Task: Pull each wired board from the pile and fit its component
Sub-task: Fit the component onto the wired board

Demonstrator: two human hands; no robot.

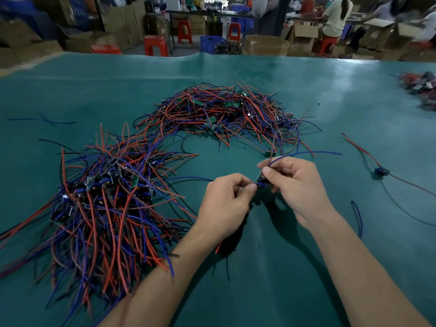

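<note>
head view. item: wired board (261, 179), small and dark, held above the green worktop (306, 95) toward its near edge, between both hands; long axis runs up-right to down-left, its blue wire (306, 152) arching toward the right edge. right hand (298, 185): thumb and forefinger pinch the board's upper end, other fingers curled. left hand (224, 204): fingertips pinch a small blue component (259, 184) against the board's lower end; whether it is seated cannot be told. judgement: fitting turns on pressing along that axis, left hand toward right. far pile (219, 116) mid-worktop; near pile (106, 197) by the left edge.
</note>
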